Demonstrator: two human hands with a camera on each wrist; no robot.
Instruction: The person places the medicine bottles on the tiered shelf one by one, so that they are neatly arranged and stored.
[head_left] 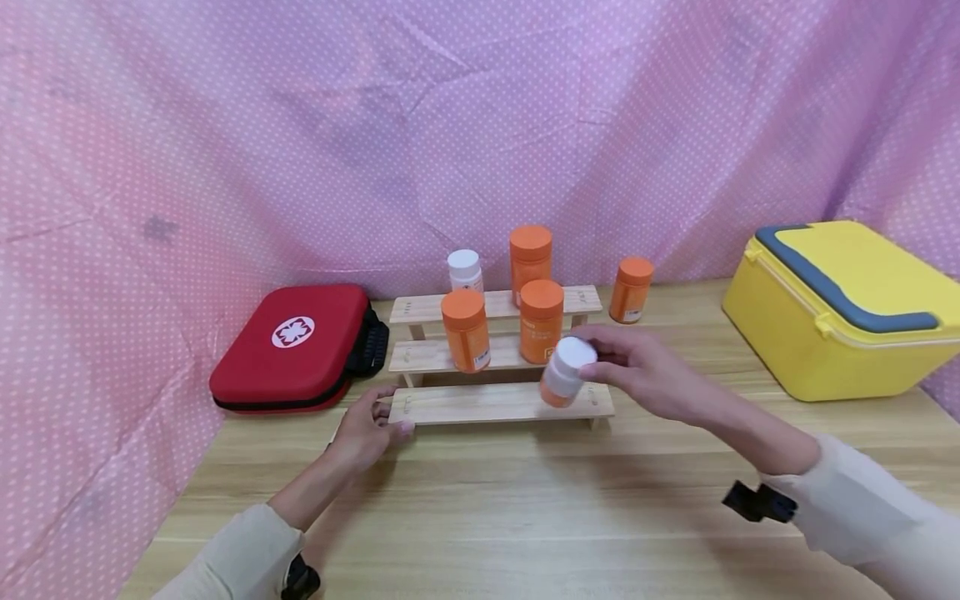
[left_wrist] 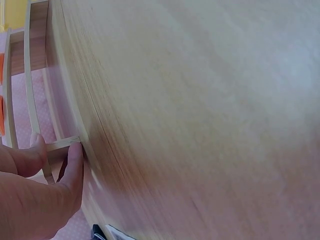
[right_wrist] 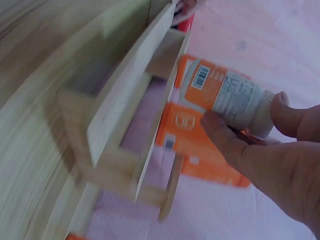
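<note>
My right hand (head_left: 637,367) pinches a white pill bottle with an orange label (head_left: 562,377) near its cap, tilted over the right part of the lowest step. In the right wrist view the bottle (right_wrist: 225,95) shows a barcode and printed text. My left hand (head_left: 367,429) grips the left end of the three-step wooden rack (head_left: 480,404); in the left wrist view the thumb and fingers pinch the rack's end (left_wrist: 62,144). Two orange bottles (head_left: 466,330) stand on the middle step. The top step holds a white bottle (head_left: 465,268) and an orange bottle (head_left: 530,258).
Right of the rack, a smaller orange bottle (head_left: 631,290) stands on the wooden table (head_left: 480,517). A red first-aid case (head_left: 300,350) lies at the left. A yellow box with a grey handle (head_left: 840,333) stands at the right. Behind hangs a pink dotted cloth (head_left: 480,125).
</note>
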